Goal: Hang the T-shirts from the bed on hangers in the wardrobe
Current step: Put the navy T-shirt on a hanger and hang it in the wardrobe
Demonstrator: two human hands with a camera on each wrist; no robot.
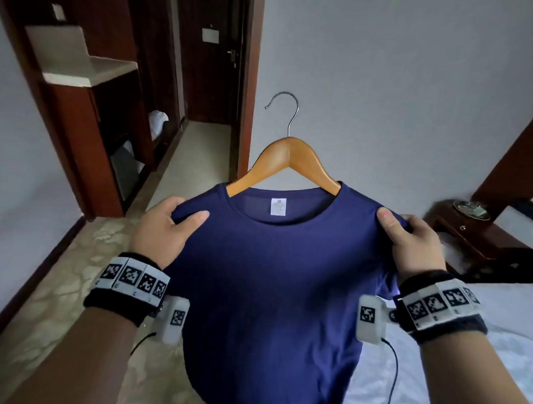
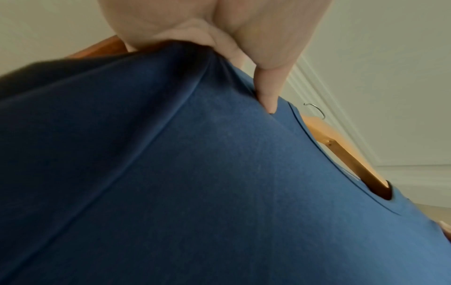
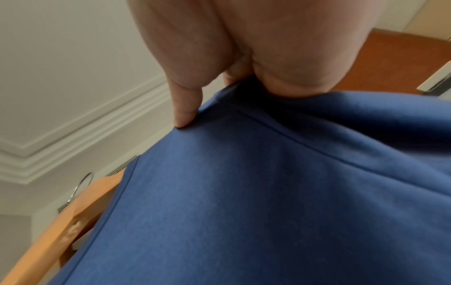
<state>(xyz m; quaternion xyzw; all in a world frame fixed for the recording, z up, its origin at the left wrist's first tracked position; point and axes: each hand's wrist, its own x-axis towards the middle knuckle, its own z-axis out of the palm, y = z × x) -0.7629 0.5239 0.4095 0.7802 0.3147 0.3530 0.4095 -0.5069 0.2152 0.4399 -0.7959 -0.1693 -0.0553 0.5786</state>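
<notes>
Hands pinch tee shoulders.

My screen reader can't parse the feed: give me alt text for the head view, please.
Both hands hold a navy T-shirt up by its shoulders, left hand and right hand, with a wooden hanger through the neck and its metal hook free above. Behind are a white wall, a dark wood wardrobe on the left and a white bed on the right.

A hotel-style bedroom. A bed with white sheets sits beside a dark wooden nightstand. A dark wood wardrobe lines a narrow hallway ending at an entry door.
</notes>
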